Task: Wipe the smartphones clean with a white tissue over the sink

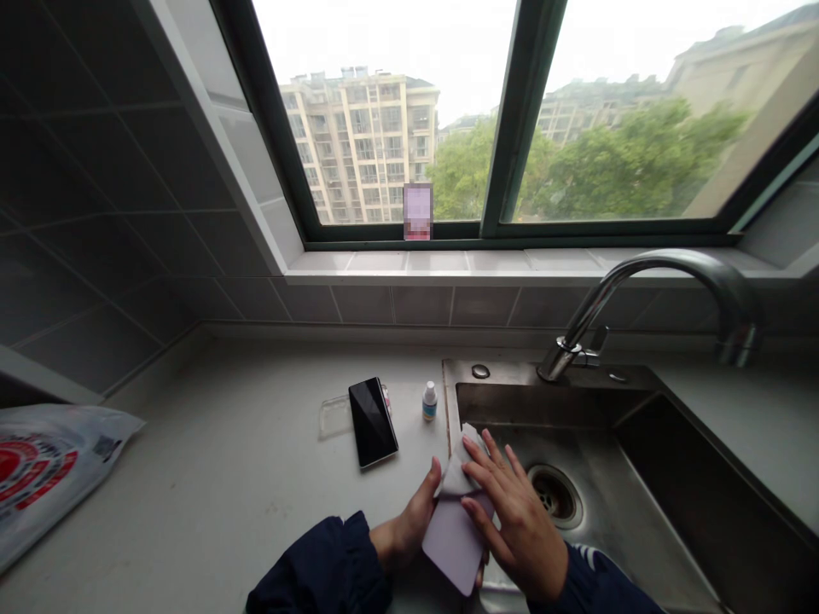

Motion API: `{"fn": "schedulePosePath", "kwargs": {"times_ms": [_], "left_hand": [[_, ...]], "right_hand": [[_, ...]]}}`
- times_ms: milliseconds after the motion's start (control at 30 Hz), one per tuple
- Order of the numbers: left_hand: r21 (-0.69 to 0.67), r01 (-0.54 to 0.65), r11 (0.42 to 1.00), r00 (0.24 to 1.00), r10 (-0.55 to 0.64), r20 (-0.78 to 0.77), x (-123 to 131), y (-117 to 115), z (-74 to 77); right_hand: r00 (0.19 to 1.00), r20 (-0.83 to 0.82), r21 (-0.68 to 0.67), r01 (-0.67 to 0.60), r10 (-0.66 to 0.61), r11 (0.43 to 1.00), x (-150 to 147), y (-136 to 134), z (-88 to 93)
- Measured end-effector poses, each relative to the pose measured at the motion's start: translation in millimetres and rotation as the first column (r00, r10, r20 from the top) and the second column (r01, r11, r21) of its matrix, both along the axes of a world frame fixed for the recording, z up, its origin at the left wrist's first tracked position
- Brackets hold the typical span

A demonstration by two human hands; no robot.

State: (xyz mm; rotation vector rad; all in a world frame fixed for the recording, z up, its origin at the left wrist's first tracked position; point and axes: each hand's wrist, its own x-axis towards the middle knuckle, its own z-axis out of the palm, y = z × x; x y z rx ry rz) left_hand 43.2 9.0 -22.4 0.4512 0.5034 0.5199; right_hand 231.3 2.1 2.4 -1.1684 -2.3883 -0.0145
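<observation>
My left hand grips a flat lilac slab with rounded corners, about phone-sized; I cannot tell if it is a phone or a case. Its thumb lies along the left edge, while the other fingers are mostly hidden underneath. On the upper part of the slab lies a crumpled white tissue. My right hand holds this tissue against the surface, its fingers stretched over it. Beyond my hands, a small white-capped bottle stands upright by the sink. To its left a black phone partly covers a clear phone case.
At the right is a steel sink with a drain and a curved chrome faucet. A printed plastic bag lies on the counter at far left. Behind the counter is a window, with a pixelated patch at its lower frame.
</observation>
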Motion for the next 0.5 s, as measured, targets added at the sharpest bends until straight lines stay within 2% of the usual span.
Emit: {"fn": "schedulePosePath", "kwargs": {"times_ms": [233, 500], "left_hand": [[0.002, -0.008, 1.000, 1.000, 0.008, 0.017, 0.7, 0.3, -2.4], [0.027, 0.039, 0.999, 0.999, -0.039, -0.016, -0.5, -0.4, 3.5]], "right_hand": [[1.000, -0.015, 0.001, -0.010, 0.010, 1.000, 0.9, 1.0, 0.0], [1.000, 0.017, 0.000, -0.010, 0.010, 1.000, 0.9, 1.1, 0.9]]}}
